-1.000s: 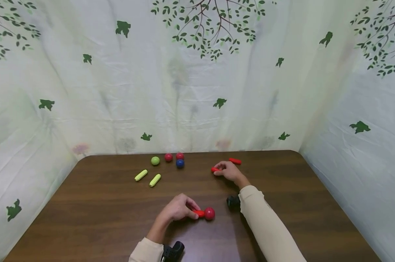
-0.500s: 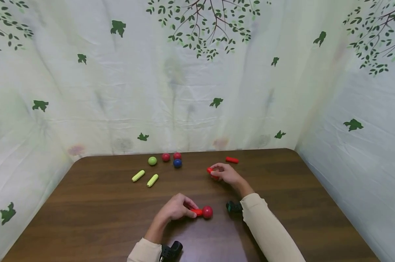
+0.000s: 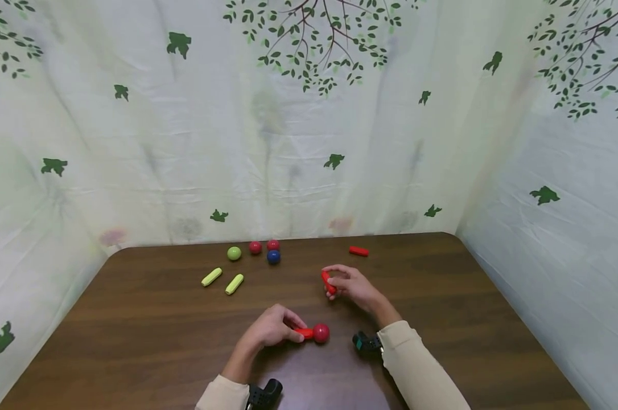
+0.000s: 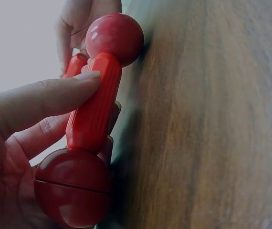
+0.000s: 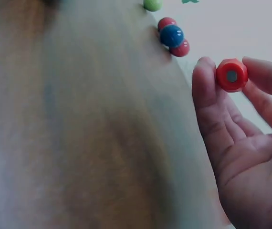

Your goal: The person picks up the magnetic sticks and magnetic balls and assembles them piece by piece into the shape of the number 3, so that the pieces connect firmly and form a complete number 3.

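My left hand (image 3: 270, 327) grips a ribbed red rod (image 4: 95, 107) low over the table, thumb along its side. A red ball (image 3: 321, 333) sits on the rod's far end. In the left wrist view a second red ball (image 4: 74, 186) is joined to the near end, close to the palm; the hand hides it from the head camera. Farther back and to the right, my right hand (image 3: 357, 287) pinches another red rod (image 3: 328, 282) between thumb and fingers. The right wrist view shows that rod end-on, with a grey disc (image 5: 231, 76) in its tip.
At the back of the brown table (image 3: 150, 296) are a green ball (image 3: 234, 253), two red balls (image 3: 255, 247) and a blue ball (image 3: 274, 257). Two pale yellow-green rods (image 3: 234, 284) lie before them. One red rod (image 3: 358, 251) lies at the back right.
My right hand has drawn nearer to me with its red rod and turned the rod from crosswise to nearly front-to-back. The left hand keeps its grip almost in place.
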